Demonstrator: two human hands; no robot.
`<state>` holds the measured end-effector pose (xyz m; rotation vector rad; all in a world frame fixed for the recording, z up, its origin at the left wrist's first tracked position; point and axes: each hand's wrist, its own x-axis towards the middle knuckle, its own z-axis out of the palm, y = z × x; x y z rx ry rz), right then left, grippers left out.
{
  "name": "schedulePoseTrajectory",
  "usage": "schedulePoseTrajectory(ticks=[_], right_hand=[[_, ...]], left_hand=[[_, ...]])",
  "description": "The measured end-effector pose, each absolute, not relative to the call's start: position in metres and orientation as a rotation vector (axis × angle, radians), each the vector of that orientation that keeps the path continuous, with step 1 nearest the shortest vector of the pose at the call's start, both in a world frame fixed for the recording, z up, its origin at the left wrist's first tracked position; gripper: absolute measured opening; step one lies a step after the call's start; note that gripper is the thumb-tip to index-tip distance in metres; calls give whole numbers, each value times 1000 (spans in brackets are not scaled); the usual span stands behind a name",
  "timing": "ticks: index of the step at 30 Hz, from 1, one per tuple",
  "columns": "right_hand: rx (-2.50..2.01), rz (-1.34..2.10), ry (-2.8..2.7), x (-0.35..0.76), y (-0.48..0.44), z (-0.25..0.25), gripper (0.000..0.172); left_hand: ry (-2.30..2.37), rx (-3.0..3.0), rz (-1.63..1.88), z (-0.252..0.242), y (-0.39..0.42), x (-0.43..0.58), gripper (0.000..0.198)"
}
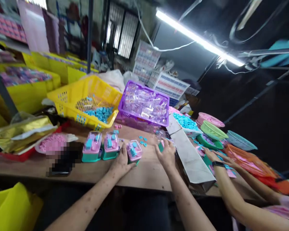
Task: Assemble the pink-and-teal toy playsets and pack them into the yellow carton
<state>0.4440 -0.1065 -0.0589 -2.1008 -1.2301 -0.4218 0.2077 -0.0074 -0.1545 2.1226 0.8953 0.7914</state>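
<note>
My left hand (121, 163) is wrapped around the left side of a small clear-lidded box (134, 150) with a green base and pink and blue pieces inside. Two more such boxes, a larger-looking box (91, 147) and a middle box (110, 146), stand in a row to its left on the wooden table (148, 170). Between the thumb and fingers of my right hand (167, 155) is a small green and pink piece (161, 146), partly hidden by the fingers. Several blue pieces (141, 140) lie on the table between my hands.
Behind stand a yellow basket (60, 102) with blue pieces and a purple crate (144, 119) of clear plastic parts. A cardboard divider (191, 157) runs along my right. Beyond it, a co-worker's arms (225, 186) reach among colored pieces. A pink-filled dish (51, 143) sits left.
</note>
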Motion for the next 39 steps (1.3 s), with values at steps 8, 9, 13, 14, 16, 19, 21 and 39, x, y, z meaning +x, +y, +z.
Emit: schedulePoseTrajectory(ticks=[8,9,13,14,16,19,21,39], right_hand=[[-2167,-229,-1121,515,-112,-87,67],[-2134,-179,-1216,512,-119,-94,68],[-1957,24,-1611,502,-154,-117,98],[-1941,9,-1641,503,-161,-120,98],[-1998,-104,-1556,513,-169,-125,80],[-2195,-261,-1247,535,-170,-134,58],[-2277,-282,-1139,544,-170,-141,54],[-1870,420,-1225,522,-156,-128,60]], left_hand=[[1103,2391,697,-153,-53,170,50],[1035,2416,635,-157,-59,164,39],[637,2463,562,-171,-74,171,50],[552,2463,595,-174,-77,182,68],[482,2471,700,-182,-81,206,96],[572,2447,869,-193,-82,237,101],[597,2396,886,-198,-78,249,101],[449,2024,679,-169,-61,282,134]])
